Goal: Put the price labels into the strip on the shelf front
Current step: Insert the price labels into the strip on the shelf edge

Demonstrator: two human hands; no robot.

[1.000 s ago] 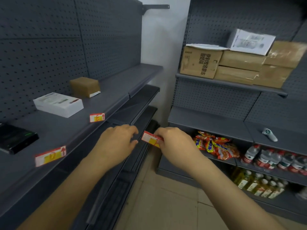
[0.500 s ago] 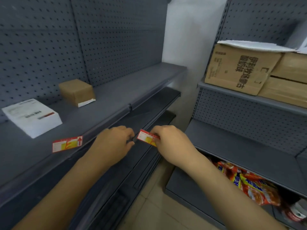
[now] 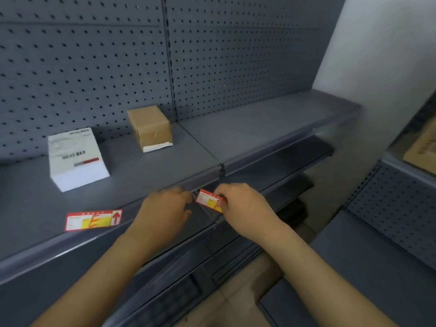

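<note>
- Your right hand (image 3: 245,208) pinches a small red-and-yellow paper price label (image 3: 208,201) at the clear plastic strip (image 3: 207,214) on the grey metal shelf (image 3: 259,128) front.
- Your left hand (image 3: 165,206), fingers curled, touches the strip; whether it grasps, you cannot tell.

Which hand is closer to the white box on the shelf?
Left. The left hand is just right of and below the white box; the right hand, pinching a price label, is farther right.

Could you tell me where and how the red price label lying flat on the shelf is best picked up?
The loose price label lies flat on the shelf near its front edge. Probably best: come from the front, slide it slightly past the edge, then pinch its long lower edge. Flat card offers nothing to grip from above.
</note>
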